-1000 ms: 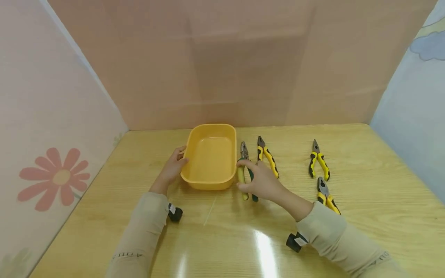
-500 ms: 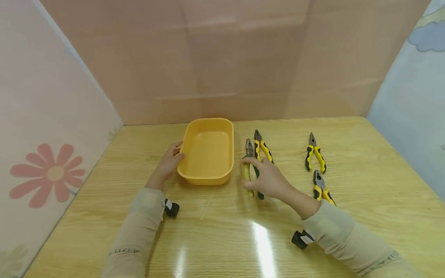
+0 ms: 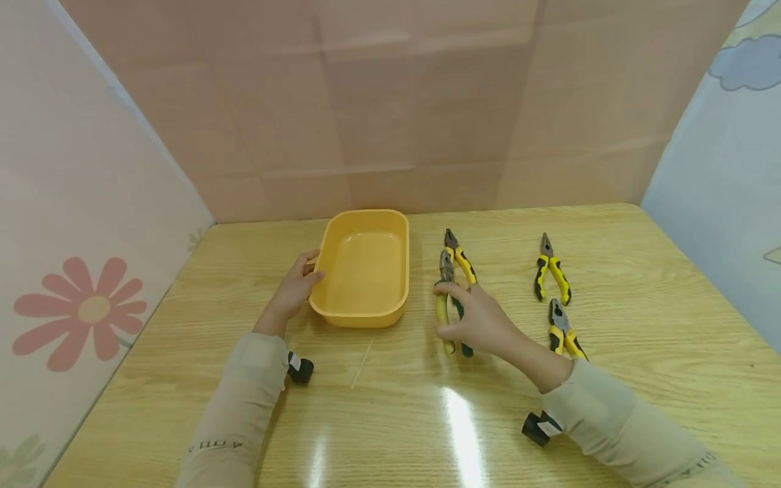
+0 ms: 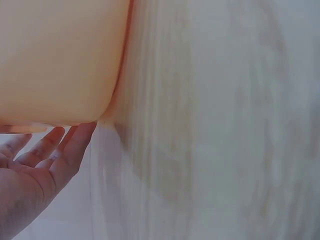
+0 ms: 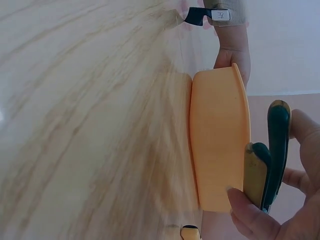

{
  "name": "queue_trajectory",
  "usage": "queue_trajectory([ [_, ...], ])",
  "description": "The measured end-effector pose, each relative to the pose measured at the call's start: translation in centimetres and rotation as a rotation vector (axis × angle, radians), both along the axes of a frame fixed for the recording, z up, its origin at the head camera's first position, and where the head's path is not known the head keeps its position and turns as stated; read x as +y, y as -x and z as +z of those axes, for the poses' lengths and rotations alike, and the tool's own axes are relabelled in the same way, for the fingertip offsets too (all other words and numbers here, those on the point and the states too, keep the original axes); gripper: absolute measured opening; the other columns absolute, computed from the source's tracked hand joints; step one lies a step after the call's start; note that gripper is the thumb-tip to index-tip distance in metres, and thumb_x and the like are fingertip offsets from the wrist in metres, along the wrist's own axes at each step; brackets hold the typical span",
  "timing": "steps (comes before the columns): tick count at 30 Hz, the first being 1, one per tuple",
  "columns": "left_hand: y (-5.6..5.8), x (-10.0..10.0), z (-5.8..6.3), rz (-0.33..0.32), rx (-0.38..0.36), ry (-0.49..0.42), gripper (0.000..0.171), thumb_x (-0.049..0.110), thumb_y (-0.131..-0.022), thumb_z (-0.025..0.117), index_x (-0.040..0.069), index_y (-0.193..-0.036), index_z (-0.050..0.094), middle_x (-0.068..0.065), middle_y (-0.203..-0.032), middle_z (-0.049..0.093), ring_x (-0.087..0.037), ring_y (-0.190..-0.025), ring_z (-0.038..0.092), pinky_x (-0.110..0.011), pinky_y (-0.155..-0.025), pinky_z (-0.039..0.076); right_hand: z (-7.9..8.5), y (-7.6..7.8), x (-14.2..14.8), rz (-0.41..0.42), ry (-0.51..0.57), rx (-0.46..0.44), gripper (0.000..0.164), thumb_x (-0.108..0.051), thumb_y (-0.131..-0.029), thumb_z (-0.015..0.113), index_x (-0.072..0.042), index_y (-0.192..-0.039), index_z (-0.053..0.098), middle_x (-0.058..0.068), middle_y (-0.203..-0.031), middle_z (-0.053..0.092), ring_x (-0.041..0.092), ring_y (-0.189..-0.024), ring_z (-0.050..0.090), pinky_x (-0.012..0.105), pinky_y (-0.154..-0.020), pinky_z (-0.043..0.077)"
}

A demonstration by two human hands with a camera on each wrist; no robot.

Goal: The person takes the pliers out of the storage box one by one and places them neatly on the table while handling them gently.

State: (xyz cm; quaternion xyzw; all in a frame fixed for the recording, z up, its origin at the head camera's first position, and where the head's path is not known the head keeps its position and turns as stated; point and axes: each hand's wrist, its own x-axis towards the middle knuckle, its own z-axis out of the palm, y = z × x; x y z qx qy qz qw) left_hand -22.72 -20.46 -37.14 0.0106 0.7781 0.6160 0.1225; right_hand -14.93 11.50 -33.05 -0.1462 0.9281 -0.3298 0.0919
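Observation:
A yellow-orange plastic basin (image 3: 366, 271) stands upright near the back of the table. My left hand (image 3: 294, 288) pinches its left rim, thumb over the edge; in the left wrist view its fingers (image 4: 72, 150) touch the outer wall. To the basin's right, my right hand (image 3: 488, 322) grips combination pliers (image 3: 447, 268) with green and yellow handles, the nose pointing toward the back wall. The right wrist view shows both handle ends (image 5: 277, 145) between thumb and fingers. Black-and-yellow pliers (image 3: 465, 264) lie just behind, partly covered by the held pair.
Farther right lie yellow-and-black long-nose pliers (image 3: 552, 271), with another yellow-handled pair (image 3: 561, 329) in front, partly covered by my right forearm. A brown panel (image 3: 390, 108) rises behind the wooden table (image 3: 390, 420); painted walls flank it left and right.
My right hand has carried the green-handled pliers to the right, away from the basin's side and in front of the black-and-yellow pair. My left hand keeps its hold on the rim.

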Motion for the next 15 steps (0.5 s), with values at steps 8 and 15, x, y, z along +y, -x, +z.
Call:
queue_trajectory([
  [8,-0.1,0.2,0.3,0.002,0.005,0.024,0.052,0.013,-0.092,0.039,0.013,-0.138,0.014,-0.020,-0.131,0.027,-0.034,-0.106,0.044,-0.040,-0.080,0.043,-0.4,-0.5,0.5,-0.010,-0.032,-0.001,0.054,-0.024,-0.070,0.065,-0.020,-0.121,0.047,0.020,-0.091,0.041,0.019,-0.055,0.034,0.027,-0.042,0.031],
  [15,-0.3,0.1,0.4,0.004,-0.006,0.024,0.052,0.013,-0.092,0.039,0.014,-0.138,0.015,-0.019,-0.131,0.026,-0.034,-0.105,0.045,-0.040,-0.079,0.044,-0.6,-1.1,0.8,-0.018,-0.047,-0.026,0.054,-0.023,-0.070,0.065,-0.018,-0.121,0.047,0.019,-0.090,0.042,0.020,-0.059,0.035,0.027,-0.043,0.031],
])
